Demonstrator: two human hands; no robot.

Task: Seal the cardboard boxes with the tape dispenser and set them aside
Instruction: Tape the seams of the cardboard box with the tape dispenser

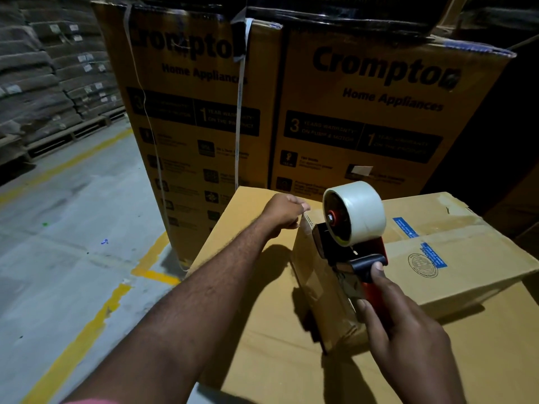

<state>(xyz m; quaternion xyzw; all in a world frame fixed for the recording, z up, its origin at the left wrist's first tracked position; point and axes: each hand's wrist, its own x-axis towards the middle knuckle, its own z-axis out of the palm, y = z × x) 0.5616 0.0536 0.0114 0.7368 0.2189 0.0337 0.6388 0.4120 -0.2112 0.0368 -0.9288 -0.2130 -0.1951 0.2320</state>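
Observation:
A small cardboard box point(460, 255) with blue labels lies on top of a larger plain cardboard box point(262, 345). My right hand point(408, 339) grips the red handle of a tape dispenser point(350, 228) that carries a roll of clear tape, and its front end is against the small box's left end. My left hand point(283, 212) reaches over to the far left top corner of the small box, fingers curled and pressing on the edge there. Clear tape runs down the small box's left side.
Two tall printed appliance cartons point(198, 112) point(379, 118) stand right behind the boxes, one with loose white strapping. Concrete floor point(73, 228) with yellow lines lies to the left. Stacked sacks on pallets point(43, 83) fill the far left.

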